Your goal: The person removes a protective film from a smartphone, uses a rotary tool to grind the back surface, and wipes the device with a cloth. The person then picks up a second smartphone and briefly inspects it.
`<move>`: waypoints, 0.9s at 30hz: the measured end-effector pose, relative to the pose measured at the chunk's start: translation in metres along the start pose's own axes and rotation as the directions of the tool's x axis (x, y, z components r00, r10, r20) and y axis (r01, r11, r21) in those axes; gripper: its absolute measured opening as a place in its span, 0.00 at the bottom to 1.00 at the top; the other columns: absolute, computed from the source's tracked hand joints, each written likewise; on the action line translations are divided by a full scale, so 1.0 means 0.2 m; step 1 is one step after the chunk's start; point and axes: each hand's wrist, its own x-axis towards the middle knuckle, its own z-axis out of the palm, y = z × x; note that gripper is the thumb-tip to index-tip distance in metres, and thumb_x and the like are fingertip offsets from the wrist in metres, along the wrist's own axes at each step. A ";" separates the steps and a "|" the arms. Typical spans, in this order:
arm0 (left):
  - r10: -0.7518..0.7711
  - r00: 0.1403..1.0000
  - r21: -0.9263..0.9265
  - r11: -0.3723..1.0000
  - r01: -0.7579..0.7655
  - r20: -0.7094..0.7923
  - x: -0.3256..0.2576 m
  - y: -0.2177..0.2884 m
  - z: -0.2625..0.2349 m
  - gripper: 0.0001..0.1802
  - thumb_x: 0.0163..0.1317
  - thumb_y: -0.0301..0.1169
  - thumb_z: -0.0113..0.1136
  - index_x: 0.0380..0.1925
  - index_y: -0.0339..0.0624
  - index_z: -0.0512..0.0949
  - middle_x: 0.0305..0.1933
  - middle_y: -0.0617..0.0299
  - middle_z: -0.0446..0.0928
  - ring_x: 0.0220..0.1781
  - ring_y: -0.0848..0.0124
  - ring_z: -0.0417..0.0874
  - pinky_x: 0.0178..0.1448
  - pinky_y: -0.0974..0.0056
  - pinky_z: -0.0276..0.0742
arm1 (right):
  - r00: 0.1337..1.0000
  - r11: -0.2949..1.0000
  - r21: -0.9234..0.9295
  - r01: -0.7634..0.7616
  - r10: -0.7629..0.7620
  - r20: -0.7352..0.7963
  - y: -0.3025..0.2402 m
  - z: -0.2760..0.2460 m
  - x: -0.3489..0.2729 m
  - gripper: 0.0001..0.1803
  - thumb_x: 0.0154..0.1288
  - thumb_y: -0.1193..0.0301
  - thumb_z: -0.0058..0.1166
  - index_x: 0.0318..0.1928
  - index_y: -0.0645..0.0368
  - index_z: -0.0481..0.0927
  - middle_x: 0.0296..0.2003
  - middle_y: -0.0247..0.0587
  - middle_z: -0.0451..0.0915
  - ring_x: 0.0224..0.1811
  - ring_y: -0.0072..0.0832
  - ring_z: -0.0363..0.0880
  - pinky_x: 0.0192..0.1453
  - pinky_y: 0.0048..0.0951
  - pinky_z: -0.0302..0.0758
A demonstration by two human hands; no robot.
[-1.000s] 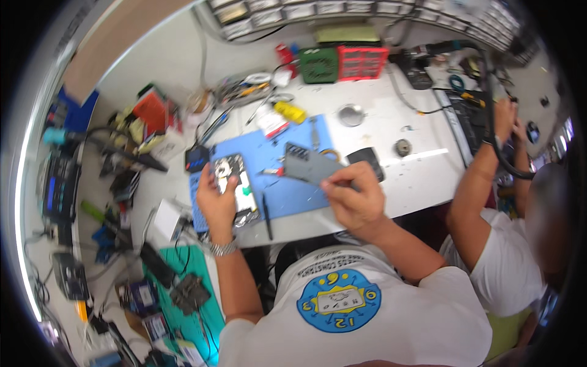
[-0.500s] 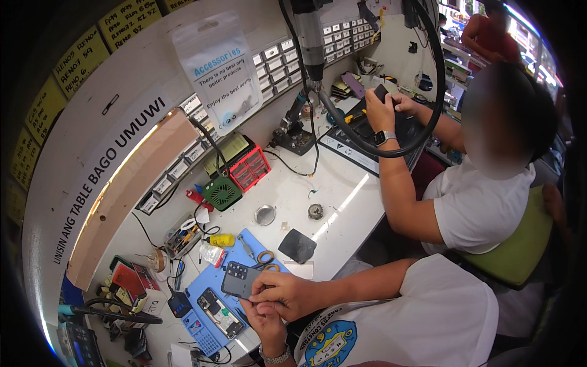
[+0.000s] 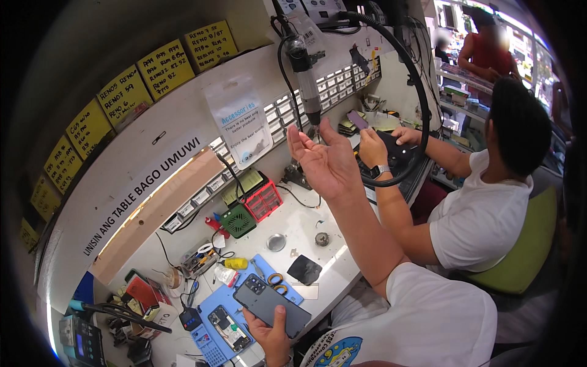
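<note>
Head | left grip point(image 3: 269, 336) clasping grey phone cover point(image 3: 269, 301), which extends forward of it | right grip point(image 3: 331, 160) spread

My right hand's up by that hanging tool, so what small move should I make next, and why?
Probably close your right hand gently around the lower end of the hanging tool: that hand is open and looks empty, with its fingers near the tip, though contact is unclear. Your left hand is occupied, holding the grey phone back.
</note>
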 end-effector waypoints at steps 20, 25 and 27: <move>-0.019 1.000 0.008 1.000 0.019 -0.021 -0.06 -0.01 -0.03 0.45 0.55 0.20 0.80 0.72 0.38 0.68 0.60 0.58 0.81 0.61 0.67 0.84 0.70 0.61 0.77 | 0.986 0.992 0.122 -0.024 0.004 0.165 -0.05 0.01 0.05 0.35 0.82 0.61 0.62 0.68 0.75 0.59 0.62 0.60 0.70 0.61 0.46 0.81 0.65 0.37 0.88; -0.016 1.000 0.018 1.000 0.016 0.005 -0.08 -0.03 -0.04 0.43 0.57 0.20 0.81 0.70 0.38 0.67 0.60 0.56 0.81 0.62 0.67 0.84 0.70 0.61 0.78 | 0.984 0.974 0.227 0.021 -0.060 0.166 -0.19 -0.03 0.24 0.31 0.80 0.62 0.65 0.64 0.73 0.63 0.55 0.58 0.78 0.57 0.45 0.84 0.53 0.33 0.88; -0.037 0.999 0.055 0.998 0.037 -0.004 -0.10 -0.04 -0.07 0.47 0.60 0.20 0.80 0.75 0.37 0.62 0.63 0.53 0.81 0.62 0.65 0.84 0.69 0.60 0.80 | 0.970 0.963 0.217 0.158 -0.192 0.147 -0.18 0.00 0.23 0.27 0.82 0.64 0.63 0.61 0.73 0.65 0.58 0.62 0.78 0.61 0.51 0.84 0.56 0.38 0.90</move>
